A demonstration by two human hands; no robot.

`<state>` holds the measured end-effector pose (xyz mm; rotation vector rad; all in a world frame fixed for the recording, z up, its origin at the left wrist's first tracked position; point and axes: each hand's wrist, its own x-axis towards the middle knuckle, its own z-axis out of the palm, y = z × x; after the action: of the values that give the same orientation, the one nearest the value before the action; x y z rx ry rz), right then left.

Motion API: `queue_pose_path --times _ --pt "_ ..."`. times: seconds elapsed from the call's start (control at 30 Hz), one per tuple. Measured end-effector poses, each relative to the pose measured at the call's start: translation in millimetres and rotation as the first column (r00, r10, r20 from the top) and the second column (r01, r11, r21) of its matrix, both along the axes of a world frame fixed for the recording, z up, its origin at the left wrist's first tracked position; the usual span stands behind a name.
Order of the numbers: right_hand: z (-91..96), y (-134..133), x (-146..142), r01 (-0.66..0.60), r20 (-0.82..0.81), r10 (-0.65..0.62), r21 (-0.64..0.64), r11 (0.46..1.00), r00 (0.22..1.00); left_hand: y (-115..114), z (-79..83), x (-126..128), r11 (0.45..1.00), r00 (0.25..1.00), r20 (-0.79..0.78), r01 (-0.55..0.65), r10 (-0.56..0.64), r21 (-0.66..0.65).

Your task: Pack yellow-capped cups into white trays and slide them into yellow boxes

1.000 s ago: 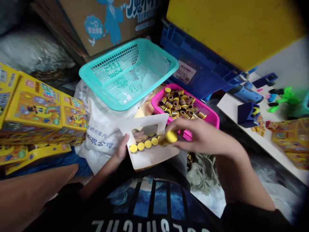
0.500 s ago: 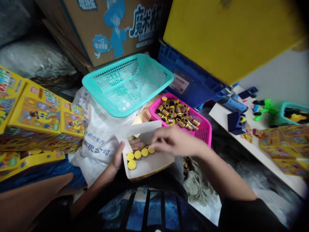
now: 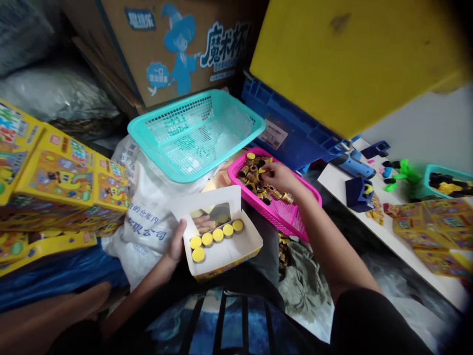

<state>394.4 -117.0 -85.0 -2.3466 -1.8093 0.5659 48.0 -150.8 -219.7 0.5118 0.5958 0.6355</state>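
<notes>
My left hand (image 3: 178,242) grips the left side of an open cardboard display box (image 3: 231,265), which rests near my lap with its white flap raised. Part of that hand shows through the window in the flap. Inside, several small tubs with yellow lids (image 3: 218,234) stand upright, in a row along the back and one in front at the left. My right hand (image 3: 281,178) is in the pink basket (image 3: 295,228), fingers curled down at a small yellow-lidded tub (image 3: 262,170). More such tubs lie jumbled around the fingertips, which partly hide them.
Behind the box, a turquoise basket (image 3: 177,175) sits on a white sack (image 3: 138,231). Yellow printed boxes (image 3: 62,172) are stacked at left. A large carton (image 3: 148,44), a blue crate (image 3: 295,133) and a yellow panel (image 3: 351,59) stand behind. At right is a white shelf (image 3: 334,180).
My right hand has moved from the display box up and right into the pink basket. The tub at the row's right end is now uncovered. My left hand still holds the box.
</notes>
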Motion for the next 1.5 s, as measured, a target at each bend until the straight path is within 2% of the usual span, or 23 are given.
queue_pose_path --times 0.03,0.07,0.1,0.17,0.2,0.27,0.3,0.37,0.43,0.57,0.7,0.9,0.97,1.07,1.2,1.3,1.37,1.4,1.5 --pt "9.5 -12 1 0.011 -0.132 -0.006 0.036 0.999 0.991 0 0.0 1 1.000 1.000 -0.010 0.003 -0.003 0.008" --pt "18.8 -25 -1 0.034 -0.309 -0.013 0.064 0.997 0.951 0 -0.2 1 1.000 1.000 -0.021 0.007 -0.007 0.017" --pt "27.3 -38 -5 0.069 -0.506 -0.022 0.075 0.995 0.862 1 -0.5 1 1.000 0.999 -0.032 0.010 -0.009 0.024" --pt "39.1 -62 -19 0.130 -0.828 -0.052 0.025 0.991 0.558 0 -1.3 2 1.000 0.999 -0.040 0.009 -0.007 0.030" --pt "41.7 -72 -29 0.135 -0.914 -0.072 -0.019 0.991 0.399 0 -1.7 1 1.000 0.999 -0.040 0.002 -0.001 0.031" --pt "40.4 -87 -51 0.114 -0.987 -0.115 -0.102 0.988 0.112 0 -2.5 1 1.000 0.999 -0.036 -0.004 0.005 0.030" --pt "37.3 -92 -62 0.096 -0.991 -0.136 -0.135 0.986 -0.001 -1 -2.7 0 1.000 0.999 -0.035 -0.005 0.006 0.028" --pt "29.3 -98 -81 0.076 -0.976 -0.160 -0.173 0.982 -0.146 -1 -2.3 0 1.000 0.999 -0.036 -0.010 0.011 0.022" --pt "21.9 -104 -95 0.096 -0.969 -0.135 -0.158 0.983 -0.208 -2 -1.0 0 1.000 0.999 -0.034 -0.015 0.015 0.013" --pt "11.4 -120 -109 0.235 -0.979 -0.029 -0.078 0.969 -0.203 -2 3.1 -1 0.999 1.000 0.014 -0.001 0.002 -0.033" --pt "-0.3 -138 -106 0.437 -0.982 0.011 -0.073 0.896 -0.187 0 6.1 1 0.998 1.000 0.002 0.013 -0.013 -0.067" --pt "-13.9 -154 -98 0.597 -0.942 0.095 -0.123 0.793 -0.322 2 10.4 6 0.998 0.996 -0.078 0.028 -0.032 -0.054" --pt "-17.9 -158 -97 0.635 -0.946 0.098 -0.129 0.761 -0.310 1 12.5 8 0.998 0.994 -0.101 0.026 -0.032 -0.063" --pt "-28.1 -166 -92 0.687 -0.969 0.058 -0.128 0.715 -0.241 -1 15.8 10 0.997 0.990 -0.137 0.020 -0.029 -0.069" --pt "-42.1 -191 -76 0.790 -0.997 -0.026 -0.077 0.608 -0.077 -3 18.9 13 0.998 0.986 -0.162 0.018 -0.027 -0.061" --pt "-47.8 -225 -59 0.848 -0.993 -0.116 -0.059 0.527 0.003 -4 20.1 13 0.997 0.982 -0.189 0.009 -0.023 -0.074" --pt "-53.1 -254 -48 0.883 -0.987 -0.161 -0.073 0.464 0.003 -5 20.7 15 0.997 0.981 -0.192 0.007 -0.022 -0.081" --pt "-57.3 -268 -42 0.905 -0.979 -0.206 -0.096 0.415 -0.009 -5 21.0 16 0.997 0.981 -0.191 0.006 -0.022 -0.081" --pt "-74.8 -308 -32 0.964 -0.905 -0.425 -0.133 0.230 -0.024 -5 22.7 19 0.997 0.979 -0.200 0.010 -0.024 -0.072"
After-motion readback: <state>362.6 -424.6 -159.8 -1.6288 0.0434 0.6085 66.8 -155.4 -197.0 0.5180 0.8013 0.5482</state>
